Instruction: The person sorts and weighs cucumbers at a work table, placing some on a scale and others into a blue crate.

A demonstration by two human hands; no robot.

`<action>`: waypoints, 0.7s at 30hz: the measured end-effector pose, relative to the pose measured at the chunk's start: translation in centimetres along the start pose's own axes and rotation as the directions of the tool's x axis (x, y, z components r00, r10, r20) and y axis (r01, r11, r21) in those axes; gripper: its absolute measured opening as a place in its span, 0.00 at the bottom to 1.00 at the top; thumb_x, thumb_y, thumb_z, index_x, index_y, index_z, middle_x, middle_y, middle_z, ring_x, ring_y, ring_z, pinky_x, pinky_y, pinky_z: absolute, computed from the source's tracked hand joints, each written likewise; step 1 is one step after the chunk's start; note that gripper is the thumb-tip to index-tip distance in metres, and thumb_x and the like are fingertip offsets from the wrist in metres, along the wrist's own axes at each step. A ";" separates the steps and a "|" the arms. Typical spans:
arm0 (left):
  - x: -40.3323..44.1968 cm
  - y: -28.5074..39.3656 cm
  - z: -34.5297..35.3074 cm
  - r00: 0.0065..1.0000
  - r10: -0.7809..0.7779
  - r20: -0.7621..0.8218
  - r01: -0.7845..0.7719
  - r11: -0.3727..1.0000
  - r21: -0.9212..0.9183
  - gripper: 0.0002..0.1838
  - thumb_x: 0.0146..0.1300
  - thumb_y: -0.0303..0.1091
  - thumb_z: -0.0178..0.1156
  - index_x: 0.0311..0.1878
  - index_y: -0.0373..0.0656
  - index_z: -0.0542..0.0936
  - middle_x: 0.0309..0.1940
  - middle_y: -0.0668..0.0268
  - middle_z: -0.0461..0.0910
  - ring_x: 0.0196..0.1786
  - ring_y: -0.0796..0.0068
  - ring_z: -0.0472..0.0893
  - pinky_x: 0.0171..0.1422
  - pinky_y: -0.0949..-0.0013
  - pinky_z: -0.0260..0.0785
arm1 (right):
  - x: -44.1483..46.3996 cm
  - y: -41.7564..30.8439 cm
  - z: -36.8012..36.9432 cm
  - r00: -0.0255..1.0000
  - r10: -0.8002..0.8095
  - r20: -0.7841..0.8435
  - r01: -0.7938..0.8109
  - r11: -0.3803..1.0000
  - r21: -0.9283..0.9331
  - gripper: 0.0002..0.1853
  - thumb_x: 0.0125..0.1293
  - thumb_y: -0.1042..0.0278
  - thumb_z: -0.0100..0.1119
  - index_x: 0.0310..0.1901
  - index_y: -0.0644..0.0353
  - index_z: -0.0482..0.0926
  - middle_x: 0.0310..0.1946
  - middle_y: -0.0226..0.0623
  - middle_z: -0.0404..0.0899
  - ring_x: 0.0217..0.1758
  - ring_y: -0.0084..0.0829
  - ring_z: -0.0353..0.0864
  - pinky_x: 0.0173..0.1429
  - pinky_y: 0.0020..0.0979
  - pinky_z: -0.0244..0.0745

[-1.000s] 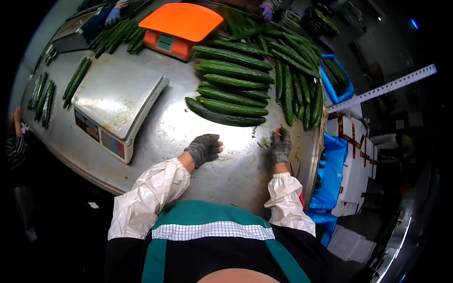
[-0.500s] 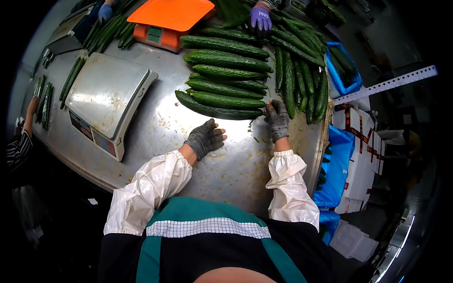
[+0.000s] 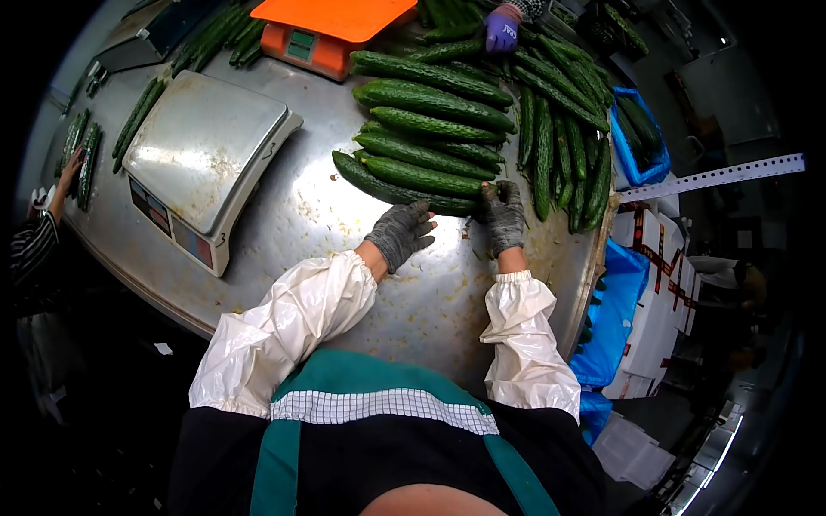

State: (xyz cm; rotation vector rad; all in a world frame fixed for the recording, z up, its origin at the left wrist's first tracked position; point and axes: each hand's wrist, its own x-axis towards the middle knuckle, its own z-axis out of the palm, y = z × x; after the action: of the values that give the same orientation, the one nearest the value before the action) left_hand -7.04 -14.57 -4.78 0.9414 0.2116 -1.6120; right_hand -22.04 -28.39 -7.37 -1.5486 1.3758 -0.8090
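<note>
A row of long green cucumbers (image 3: 430,105) lies stacked on the metal table in front of me. My left hand (image 3: 400,236), in a grey fingerless glove, is at the near side of the front cucumber (image 3: 391,191). Its fingers are apart and hold nothing, and the upper ones overlap or touch that cucumber's edge. At the right ends of the nearest cucumbers is my right hand (image 3: 503,215), in a matching glove. Its thumb and fingertips meet the ends without wrapping round one, and some fingers are partly hidden.
A flat scale (image 3: 206,138) stands left, an orange scale (image 3: 301,43) behind. More cucumbers (image 3: 564,155) lie right, near a co-worker's purple-gloved hand (image 3: 501,33). Blue-lined crates (image 3: 613,314) stand beyond the table's right edge. Another person's hand (image 3: 70,172) is at far left.
My left hand has moved up and right to the front cucumber. My right hand has come against the cucumber ends. The whole view has shifted slightly.
</note>
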 end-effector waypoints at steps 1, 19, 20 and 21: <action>0.1 -0.2 -0.1 1.000 -0.002 0.000 0.002 1.000 -0.002 0.21 0.61 0.39 0.51 0.55 0.41 0.63 0.56 0.56 0.64 0.57 0.57 0.66 0.57 0.52 0.62 | -0.1 0.0 -0.1 1.000 0.001 0.001 -0.001 1.000 -0.003 0.20 0.51 0.54 0.63 0.36 0.62 0.71 0.25 0.36 0.72 0.28 0.27 0.68 0.35 0.28 0.67; 2.9 -1.0 1.1 0.990 -0.038 -0.137 -0.004 0.956 -0.293 0.38 0.45 0.50 0.66 0.56 0.43 0.61 0.52 0.53 0.66 0.53 0.52 0.67 0.53 0.43 0.64 | -8.5 -5.1 -0.3 0.972 -0.230 0.045 0.229 0.973 0.033 0.13 0.50 0.66 0.64 0.29 0.61 0.70 0.23 0.31 0.71 0.25 0.22 0.67 0.32 0.25 0.66; 2.8 -1.1 1.2 0.987 -0.033 -0.157 -0.018 0.950 -0.313 0.35 0.47 0.46 0.66 0.55 0.43 0.61 0.51 0.53 0.67 0.51 0.52 0.68 0.51 0.42 0.65 | -8.7 -5.4 -0.4 0.979 -0.196 0.054 0.196 0.981 0.013 0.13 0.49 0.67 0.64 0.29 0.61 0.70 0.23 0.31 0.71 0.26 0.22 0.68 0.34 0.24 0.67; 2.6 -1.2 1.3 0.987 -0.029 -0.157 -0.022 0.949 -0.314 0.35 0.47 0.46 0.66 0.55 0.43 0.61 0.51 0.53 0.67 0.51 0.52 0.68 0.51 0.42 0.65 | -8.8 -5.3 -0.3 0.978 -0.199 0.057 0.198 0.980 0.014 0.13 0.49 0.67 0.64 0.29 0.61 0.70 0.23 0.31 0.71 0.26 0.22 0.68 0.34 0.24 0.67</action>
State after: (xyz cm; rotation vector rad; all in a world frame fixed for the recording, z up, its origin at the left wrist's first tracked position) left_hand -8.58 -16.97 -6.12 0.8206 0.5666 -1.4517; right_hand -21.72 -19.83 -1.64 -1.7089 1.1869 -0.8812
